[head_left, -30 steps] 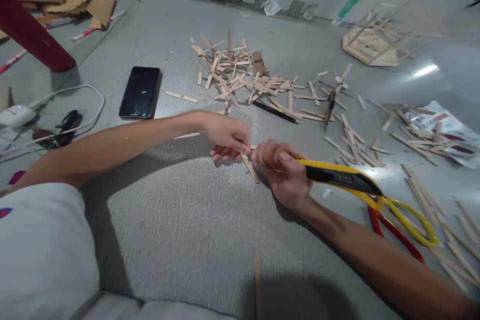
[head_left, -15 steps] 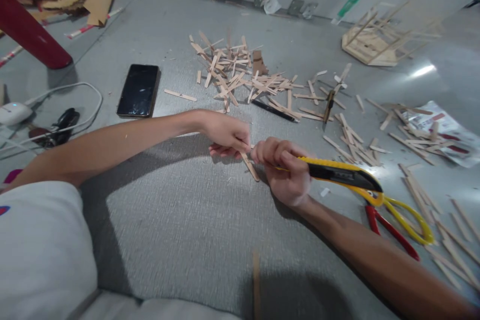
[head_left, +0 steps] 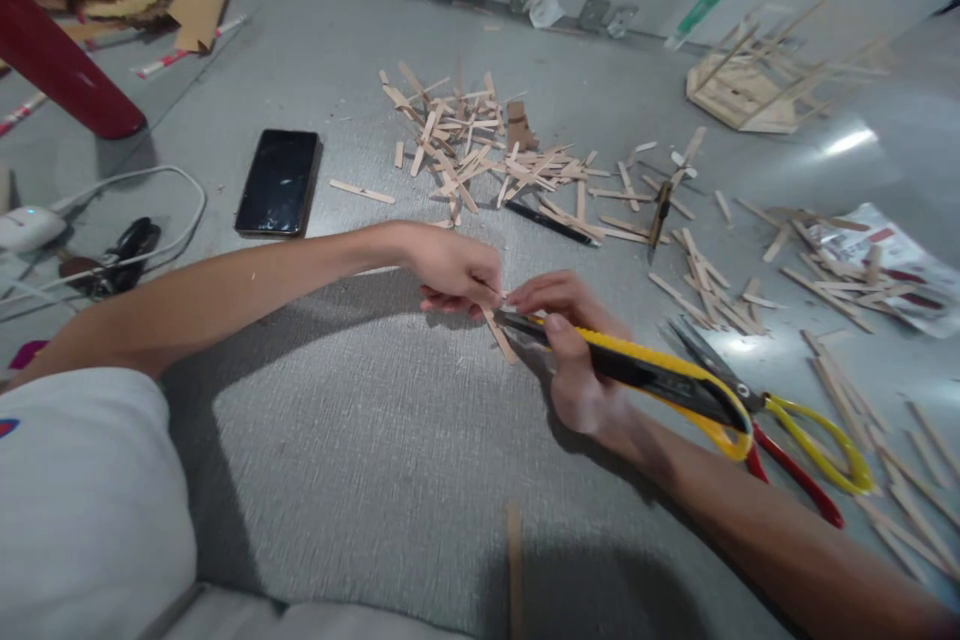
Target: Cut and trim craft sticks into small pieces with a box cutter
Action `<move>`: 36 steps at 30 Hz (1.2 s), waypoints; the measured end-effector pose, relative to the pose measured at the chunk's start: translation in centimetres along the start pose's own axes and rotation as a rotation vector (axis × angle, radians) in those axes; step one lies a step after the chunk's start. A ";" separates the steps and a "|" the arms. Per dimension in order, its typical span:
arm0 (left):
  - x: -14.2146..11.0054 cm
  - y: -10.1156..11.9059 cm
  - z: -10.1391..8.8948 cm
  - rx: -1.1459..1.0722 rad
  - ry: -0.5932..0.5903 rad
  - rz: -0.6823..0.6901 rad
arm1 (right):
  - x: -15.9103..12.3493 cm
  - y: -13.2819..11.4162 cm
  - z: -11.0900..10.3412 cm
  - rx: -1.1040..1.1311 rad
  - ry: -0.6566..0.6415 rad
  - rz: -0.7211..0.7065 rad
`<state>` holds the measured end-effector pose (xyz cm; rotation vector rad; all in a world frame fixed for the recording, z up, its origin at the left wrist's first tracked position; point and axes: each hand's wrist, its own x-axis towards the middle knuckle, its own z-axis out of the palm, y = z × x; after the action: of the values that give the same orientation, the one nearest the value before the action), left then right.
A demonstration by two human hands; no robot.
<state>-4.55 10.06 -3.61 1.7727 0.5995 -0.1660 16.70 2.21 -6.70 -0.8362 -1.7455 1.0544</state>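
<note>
My left hand (head_left: 454,270) pinches one end of a flat wooden craft stick (head_left: 499,335) that lies slanted on the grey mat. My right hand (head_left: 571,350) is closed round a yellow and black utility knife (head_left: 652,375), thumb on top. The knife's blade tip rests against the stick just beside my left fingertips. Both hands meet at the middle of the view.
A heap of cut wooden sticks (head_left: 480,145) lies beyond the hands, more sticks (head_left: 705,285) to the right. Scissors with yellow and red handles (head_left: 795,430) lie under my right forearm. A black phone (head_left: 279,182), a black pen (head_left: 546,222), a stick-built model (head_left: 750,80) and cables (head_left: 112,250) are around.
My right hand has rolled and lowered, so the knife points at the stick with its blade showing. The left hand has stayed on the stick.
</note>
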 end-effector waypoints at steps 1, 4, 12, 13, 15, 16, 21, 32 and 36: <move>0.0 0.0 0.0 -0.001 0.001 -0.004 | 0.0 -0.3 -0.5 -0.109 -0.005 -0.029; -0.1 0.0 0.0 0.014 -0.004 0.001 | 0.2 -1.0 -1.7 -0.350 -0.117 -0.097; 0.0 -0.1 0.2 0.040 0.007 -0.002 | -0.1 -0.7 -1.8 -0.350 -0.182 -0.167; 0.0 -0.1 0.2 0.032 0.008 -0.003 | -0.3 -0.6 -1.7 -0.335 -0.172 -0.127; 0.0 -0.1 0.2 0.015 0.005 0.004 | -0.4 -0.5 -1.8 -0.311 -0.163 -0.078; 0.0 -0.1 0.2 0.012 0.002 0.014 | -0.4 -0.5 -1.8 -0.306 -0.167 -0.060; 0.0 -0.3 0.2 0.036 -0.010 0.065 | -0.1 -0.9 -2.0 -0.319 -0.210 -0.042; 0.0 -0.2 0.2 0.030 0.000 0.037 | -0.5 -0.4 -2.0 -0.356 -0.208 -0.045; 0.0 -0.3 0.2 0.019 -0.002 0.046 | -0.4 -0.6 -1.8 -0.348 -0.213 -0.048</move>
<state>-4.65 9.98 -3.94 1.8030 0.5572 -0.1419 18.49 2.17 -5.91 -0.9138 -2.1595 0.8432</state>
